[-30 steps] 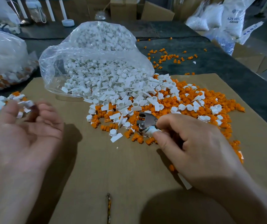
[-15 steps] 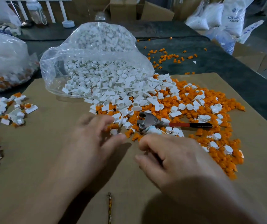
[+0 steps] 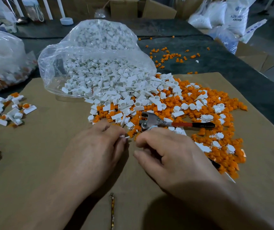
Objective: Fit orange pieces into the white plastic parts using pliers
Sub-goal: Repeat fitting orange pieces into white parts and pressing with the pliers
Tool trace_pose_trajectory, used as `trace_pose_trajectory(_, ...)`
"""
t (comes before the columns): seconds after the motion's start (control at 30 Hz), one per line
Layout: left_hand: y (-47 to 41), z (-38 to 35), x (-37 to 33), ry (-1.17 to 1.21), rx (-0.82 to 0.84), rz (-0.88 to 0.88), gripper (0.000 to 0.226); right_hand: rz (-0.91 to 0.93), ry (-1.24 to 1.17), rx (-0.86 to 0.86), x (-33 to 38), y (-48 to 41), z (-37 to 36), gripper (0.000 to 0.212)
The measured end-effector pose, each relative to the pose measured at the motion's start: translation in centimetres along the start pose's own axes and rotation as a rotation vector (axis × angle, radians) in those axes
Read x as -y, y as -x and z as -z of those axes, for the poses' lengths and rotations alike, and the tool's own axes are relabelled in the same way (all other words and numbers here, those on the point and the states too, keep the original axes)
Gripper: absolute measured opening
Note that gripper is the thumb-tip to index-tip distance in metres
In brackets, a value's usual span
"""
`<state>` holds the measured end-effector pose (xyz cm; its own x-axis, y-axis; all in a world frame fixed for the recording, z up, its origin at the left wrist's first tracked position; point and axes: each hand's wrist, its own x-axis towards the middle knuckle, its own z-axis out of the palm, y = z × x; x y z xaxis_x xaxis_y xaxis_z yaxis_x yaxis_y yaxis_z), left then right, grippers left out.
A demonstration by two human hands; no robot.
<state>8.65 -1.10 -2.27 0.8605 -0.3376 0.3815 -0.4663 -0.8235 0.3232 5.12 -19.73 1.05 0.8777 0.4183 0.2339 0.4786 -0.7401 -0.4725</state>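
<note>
A heap of white plastic parts spills from a clear bag onto a pile of orange pieces on the cardboard sheet. The pliers lie on the pile with one red and black handle pointing right. A second handle tip shows from under my right hand. My left hand pinches a small white part at its fingertips. My right hand's fingers are curled just right of that part, below the pliers' head. Whatever they hold is hidden.
Fitted white and orange parts lie scattered at the left edge of the cardboard. Another full bag stands at the far left. Loose orange pieces dot the dark table behind. Sacks and boxes stand at the back right.
My left hand came from the left pile to the centre and took a white part. My right hand let go of the pliers' head and drew back toward me.
</note>
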Motion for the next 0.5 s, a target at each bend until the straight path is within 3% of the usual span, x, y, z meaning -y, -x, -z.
trace_pose_trajectory(0.13,0.1,0.0,0.1,0.052,-0.033,0.058,0.028,-0.074,0.012,-0.245,-0.7,0.4,1.6,0.010)
trace_pose_trajectory(0.3,0.3,0.1,-0.3,0.264,-0.054,0.180,0.013,-0.329,0.087,-0.452,-1.6,1.3,5.7,0.013)
trace_pose_trajectory(0.37,0.4,0.2,-0.7,0.324,-0.053,0.200,0.015,-0.360,0.210,-0.376,-1.0,2.0,6.7,0.018)
trace_pose_trajectory(0.5,0.5,0.3,-1.1,0.341,-0.032,0.215,0.015,-0.450,0.391,-0.024,0.0,4.7,6.5,0.047)
